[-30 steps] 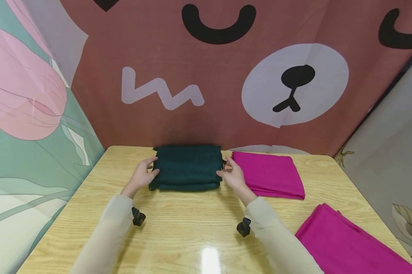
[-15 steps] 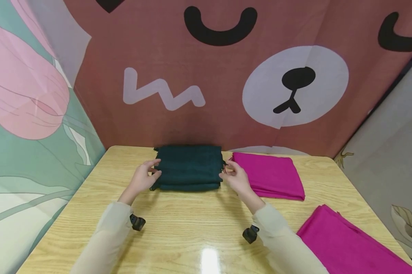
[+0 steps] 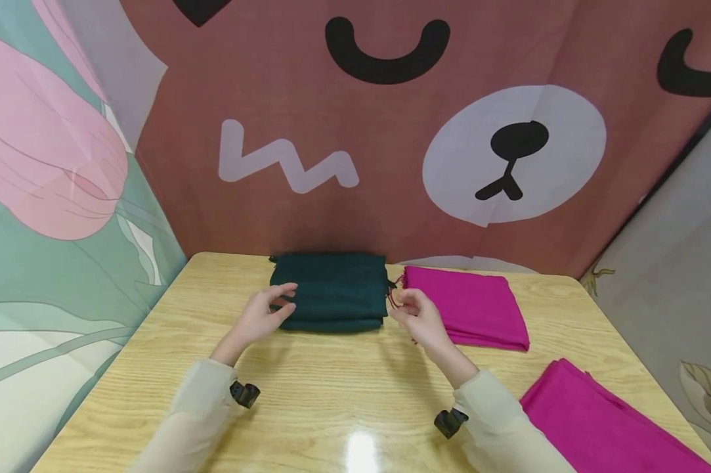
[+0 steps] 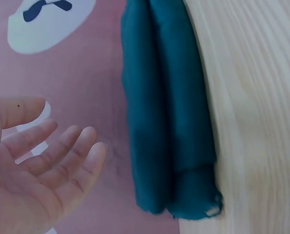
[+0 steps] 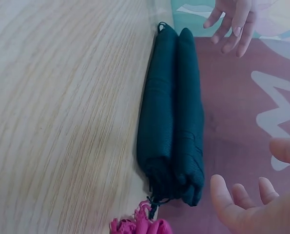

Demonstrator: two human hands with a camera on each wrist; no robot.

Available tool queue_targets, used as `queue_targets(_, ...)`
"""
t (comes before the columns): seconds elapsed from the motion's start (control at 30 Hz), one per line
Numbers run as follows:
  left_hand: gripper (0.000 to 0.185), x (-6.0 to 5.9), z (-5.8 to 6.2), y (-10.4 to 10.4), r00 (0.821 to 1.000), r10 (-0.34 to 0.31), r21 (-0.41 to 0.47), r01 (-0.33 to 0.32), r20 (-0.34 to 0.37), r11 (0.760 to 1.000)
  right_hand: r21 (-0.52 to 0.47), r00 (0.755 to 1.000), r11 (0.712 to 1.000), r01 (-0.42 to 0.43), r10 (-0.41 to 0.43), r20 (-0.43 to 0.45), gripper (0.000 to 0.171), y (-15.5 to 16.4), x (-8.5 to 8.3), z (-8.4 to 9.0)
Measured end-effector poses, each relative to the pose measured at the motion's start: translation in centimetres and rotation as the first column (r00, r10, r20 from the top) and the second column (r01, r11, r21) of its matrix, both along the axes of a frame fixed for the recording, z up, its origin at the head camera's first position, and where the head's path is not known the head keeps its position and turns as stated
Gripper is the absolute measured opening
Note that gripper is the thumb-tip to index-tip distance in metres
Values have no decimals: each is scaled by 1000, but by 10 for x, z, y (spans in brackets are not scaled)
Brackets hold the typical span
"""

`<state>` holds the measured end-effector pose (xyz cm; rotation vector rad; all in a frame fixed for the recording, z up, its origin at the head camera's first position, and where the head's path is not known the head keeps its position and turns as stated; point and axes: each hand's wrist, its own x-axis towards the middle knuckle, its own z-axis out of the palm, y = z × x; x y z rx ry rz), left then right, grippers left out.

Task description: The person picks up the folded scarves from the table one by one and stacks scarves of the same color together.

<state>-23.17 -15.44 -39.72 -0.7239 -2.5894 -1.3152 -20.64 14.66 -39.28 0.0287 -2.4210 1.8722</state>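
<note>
Neither hand is gripping anything: the left hand [image 3: 259,316] and right hand [image 3: 421,317] are hovering with fingers spread and relaxed, 1 at each end of the folded dark green cloth [image 3: 331,291]. That cloth is lying flat at the far edge of the wooden table [image 3: 331,394], squared beside a folded magenta cloth [image 3: 470,309], so both ends are sitting within reach. Another magenta cloth [image 3: 603,420] is lying nearer on the right.
</note>
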Motion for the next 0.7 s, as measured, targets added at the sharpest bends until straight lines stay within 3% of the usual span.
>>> queue_targets(0.4,36,16,9,22,995,-98,5,98,-3,995,17,999,999,-48,48,16,31,15,22,11)
queue_targets(0.47,36,23,18,27,994,-108,10,107,15,994,34,999,998,-50,49,19,31,18,26,12)
queue_targets(0.63,37,27,18,33,990,-142,23,142,18,990,30,998,998,-61,61,-4,30,24,36,14)
queue_targets(0.7,37,22,9,32,987,-160,28,160,3,987,18,997,997,-69,70,-18,30,27,40,14)
